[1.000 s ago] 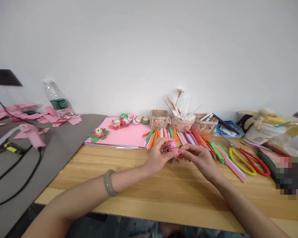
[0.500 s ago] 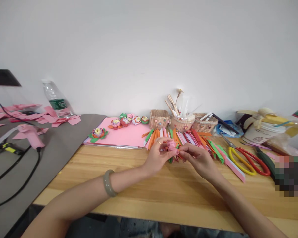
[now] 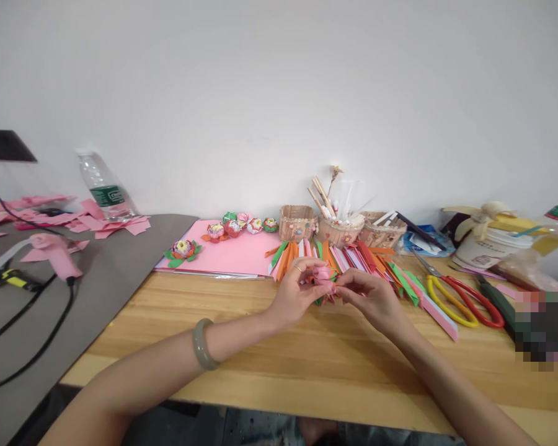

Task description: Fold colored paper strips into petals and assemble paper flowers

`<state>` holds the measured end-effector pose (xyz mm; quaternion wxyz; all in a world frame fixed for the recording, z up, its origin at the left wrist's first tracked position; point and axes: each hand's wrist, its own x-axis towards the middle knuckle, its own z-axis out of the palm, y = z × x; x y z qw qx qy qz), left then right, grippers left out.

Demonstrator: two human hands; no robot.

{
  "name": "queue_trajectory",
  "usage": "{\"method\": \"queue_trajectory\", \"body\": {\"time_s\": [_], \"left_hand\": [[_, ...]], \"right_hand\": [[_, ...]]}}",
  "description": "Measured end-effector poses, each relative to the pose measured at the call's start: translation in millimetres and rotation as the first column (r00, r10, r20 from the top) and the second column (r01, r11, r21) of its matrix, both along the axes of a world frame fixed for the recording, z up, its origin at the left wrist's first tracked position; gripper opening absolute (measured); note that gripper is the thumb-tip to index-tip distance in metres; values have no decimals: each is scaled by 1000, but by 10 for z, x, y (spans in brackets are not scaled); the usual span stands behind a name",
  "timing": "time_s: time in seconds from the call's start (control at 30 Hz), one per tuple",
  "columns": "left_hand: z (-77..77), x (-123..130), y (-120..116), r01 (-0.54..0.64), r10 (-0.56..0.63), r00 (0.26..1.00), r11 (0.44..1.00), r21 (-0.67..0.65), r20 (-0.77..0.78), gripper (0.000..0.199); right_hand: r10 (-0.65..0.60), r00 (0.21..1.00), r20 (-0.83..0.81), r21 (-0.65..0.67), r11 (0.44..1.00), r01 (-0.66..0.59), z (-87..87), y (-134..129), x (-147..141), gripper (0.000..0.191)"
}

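Observation:
A pink paper flower [image 3: 323,273] is held between my two hands above the wooden table. My left hand [image 3: 299,290], with a ring on one finger, is closed around its left side. From the right, my right hand [image 3: 365,296] pinches its edge between thumb and fingertips. My fingers cover part of the flower. Right behind it lies a row of folded paper strips [image 3: 353,257] in orange, pink, purple, red and green. Finished-looking paper flowers, one a green-leaved flower [image 3: 183,250], rest on pink paper sheets [image 3: 246,257] to the left.
Three small decorated baskets [image 3: 298,223] stand by the wall, two holding sticks and swabs. Scissors [image 3: 465,300] with red and yellow handles lie at right, near a white tub [image 3: 491,248]. On the left are a pink glue gun [image 3: 58,254], its cable, pink scraps and a bottle [image 3: 106,189].
Both hands stay almost in place on the pink paper flower, with only slight finger movement. The view has shifted very slightly.

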<state>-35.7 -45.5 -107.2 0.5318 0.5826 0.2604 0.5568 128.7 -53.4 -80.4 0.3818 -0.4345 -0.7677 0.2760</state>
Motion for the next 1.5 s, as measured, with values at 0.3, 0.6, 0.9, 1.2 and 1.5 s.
{"method": "queue_trajectory", "body": {"time_s": [0.3,0.6,0.9,1.2,1.5], "left_hand": [[-18,7,15,-18,18,1000,1000,15,24,31],[-16,-1,7,-8,8,1000,1000,21,-10,32],[21,2,-12,39,-35,998,996,-84,55,47],[27,-18,18,74,-52,993,977,-201,108,51],[7,-14,22,167,-143,982,965,-204,126,50]], "right_hand": [[24,1000,4,18,1000,-24,42,-35,-21,23],[-17,1000,26,9,1000,17,8,-11,-25,24],[-37,998,50,45,998,34,22,-20,-34,29],[-71,992,100,200,979,50,-4,-42,-36,22],[-88,987,135,339,940,38,-37,-42,-34,10]]}}
